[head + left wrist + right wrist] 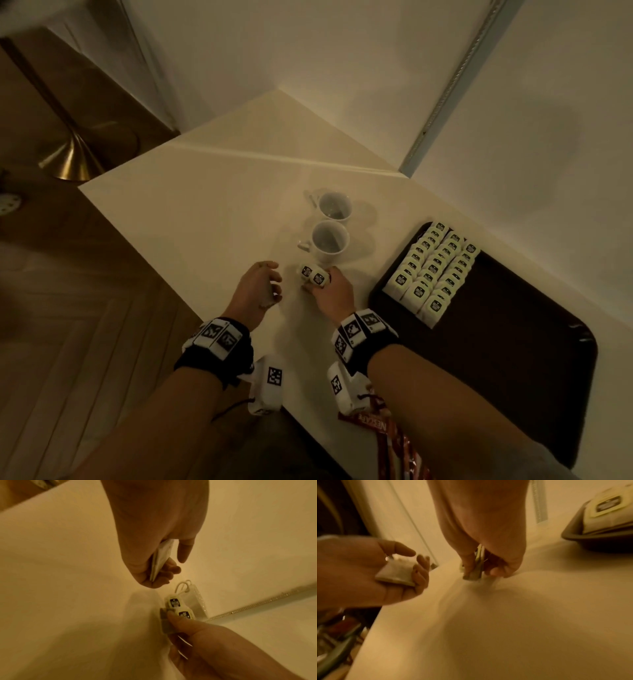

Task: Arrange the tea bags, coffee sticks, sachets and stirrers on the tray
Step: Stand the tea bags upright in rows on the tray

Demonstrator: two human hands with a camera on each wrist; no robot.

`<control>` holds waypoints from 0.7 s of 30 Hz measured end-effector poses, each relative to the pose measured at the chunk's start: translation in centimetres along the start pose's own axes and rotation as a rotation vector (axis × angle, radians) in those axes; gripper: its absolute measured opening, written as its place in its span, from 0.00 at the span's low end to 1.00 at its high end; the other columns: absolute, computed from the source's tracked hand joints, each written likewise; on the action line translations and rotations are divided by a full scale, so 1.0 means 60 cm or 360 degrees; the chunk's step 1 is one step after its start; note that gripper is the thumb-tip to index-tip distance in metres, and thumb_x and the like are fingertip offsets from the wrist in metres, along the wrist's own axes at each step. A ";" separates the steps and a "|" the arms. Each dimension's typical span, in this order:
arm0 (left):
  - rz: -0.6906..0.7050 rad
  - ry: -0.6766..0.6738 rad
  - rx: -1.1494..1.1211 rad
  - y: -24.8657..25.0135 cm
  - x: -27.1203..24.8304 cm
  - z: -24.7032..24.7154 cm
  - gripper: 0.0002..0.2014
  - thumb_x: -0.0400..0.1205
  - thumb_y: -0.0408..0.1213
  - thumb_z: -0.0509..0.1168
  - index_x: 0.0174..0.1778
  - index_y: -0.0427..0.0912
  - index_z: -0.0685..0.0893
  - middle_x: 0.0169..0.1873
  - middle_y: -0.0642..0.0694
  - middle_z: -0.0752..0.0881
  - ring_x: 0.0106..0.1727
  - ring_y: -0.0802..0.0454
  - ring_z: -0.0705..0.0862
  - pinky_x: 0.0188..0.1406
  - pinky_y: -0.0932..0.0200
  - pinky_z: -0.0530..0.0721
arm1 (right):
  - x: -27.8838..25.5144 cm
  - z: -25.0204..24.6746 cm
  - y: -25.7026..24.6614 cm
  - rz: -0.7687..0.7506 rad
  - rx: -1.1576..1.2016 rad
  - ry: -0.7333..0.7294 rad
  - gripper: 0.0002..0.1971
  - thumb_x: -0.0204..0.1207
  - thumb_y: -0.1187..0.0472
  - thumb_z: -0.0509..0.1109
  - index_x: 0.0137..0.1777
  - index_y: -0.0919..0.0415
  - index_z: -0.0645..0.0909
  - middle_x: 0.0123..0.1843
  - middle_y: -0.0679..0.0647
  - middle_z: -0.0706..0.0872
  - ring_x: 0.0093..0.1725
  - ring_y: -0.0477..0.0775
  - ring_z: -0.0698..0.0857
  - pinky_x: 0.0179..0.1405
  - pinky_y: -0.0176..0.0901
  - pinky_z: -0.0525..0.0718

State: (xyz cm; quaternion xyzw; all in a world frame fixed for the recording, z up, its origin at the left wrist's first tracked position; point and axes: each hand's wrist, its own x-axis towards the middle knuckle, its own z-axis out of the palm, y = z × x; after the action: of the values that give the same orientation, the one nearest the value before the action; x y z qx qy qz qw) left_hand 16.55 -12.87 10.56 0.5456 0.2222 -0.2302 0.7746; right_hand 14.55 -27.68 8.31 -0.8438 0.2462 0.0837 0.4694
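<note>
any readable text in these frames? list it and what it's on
"NESCAFE": on the red coffee sticks at the counter edge, under the right forearm.
Black labels on the tea bags on the tray: too small to read.
Labels on the tea bags in the right hand: blurred, unreadable.
Packet in the left hand: no legible print.
Wristband squares: coded markers, not text.

Both forearms reach forward, a marker-covered band strapped on each wrist. The left hand (257,286) hovers with fingers curled round a small flat packet (396,572). The right hand (331,294) pinches tea bags (312,274) against the desk (191,219), thumb and fingers pressed down.
</note>
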 end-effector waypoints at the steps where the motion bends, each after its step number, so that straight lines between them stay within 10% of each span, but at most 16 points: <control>1: -0.0040 -0.0036 -0.0053 -0.002 0.002 0.007 0.05 0.84 0.32 0.58 0.47 0.41 0.78 0.34 0.45 0.76 0.26 0.53 0.73 0.24 0.62 0.73 | -0.006 -0.012 -0.003 -0.0034 0.0083 -0.0049 0.17 0.71 0.57 0.76 0.58 0.60 0.79 0.53 0.54 0.86 0.50 0.52 0.83 0.45 0.35 0.77; 11: 0.0007 -0.0547 -0.0051 -0.001 -0.044 0.121 0.17 0.89 0.39 0.50 0.68 0.38 0.76 0.49 0.40 0.85 0.36 0.55 0.87 0.27 0.63 0.81 | -0.060 -0.117 -0.019 -0.0374 0.0527 -0.0212 0.23 0.68 0.71 0.77 0.59 0.60 0.71 0.52 0.61 0.84 0.44 0.56 0.86 0.38 0.41 0.87; 15: -0.0104 -0.0596 -0.0147 0.011 -0.049 0.144 0.12 0.88 0.36 0.53 0.65 0.44 0.76 0.56 0.47 0.84 0.52 0.56 0.85 0.43 0.61 0.85 | -0.081 -0.164 -0.017 -0.0424 0.0599 -0.0120 0.19 0.68 0.69 0.78 0.56 0.61 0.75 0.49 0.58 0.82 0.41 0.50 0.86 0.37 0.37 0.86; 18: -0.0177 -0.0596 -0.0379 0.026 -0.053 0.161 0.10 0.87 0.39 0.54 0.57 0.43 0.79 0.53 0.42 0.87 0.47 0.47 0.89 0.37 0.48 0.90 | -0.093 -0.217 -0.027 -0.0511 0.0526 -0.0079 0.18 0.70 0.70 0.76 0.56 0.59 0.74 0.48 0.53 0.80 0.38 0.36 0.83 0.34 0.30 0.83; 21: -0.0257 -0.0724 -0.0489 0.043 -0.062 0.182 0.09 0.85 0.36 0.54 0.45 0.40 0.78 0.50 0.40 0.87 0.45 0.46 0.90 0.40 0.46 0.90 | -0.105 -0.270 -0.045 -0.0598 0.0511 -0.0107 0.18 0.71 0.69 0.76 0.56 0.57 0.73 0.48 0.53 0.79 0.40 0.44 0.84 0.39 0.41 0.88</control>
State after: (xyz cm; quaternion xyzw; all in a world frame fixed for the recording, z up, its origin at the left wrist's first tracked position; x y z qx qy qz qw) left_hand 16.12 -22.02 18.03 0.3368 0.1178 -0.3713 0.8573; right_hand 8.99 -37.88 21.51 -0.7861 0.0795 -0.0172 0.6127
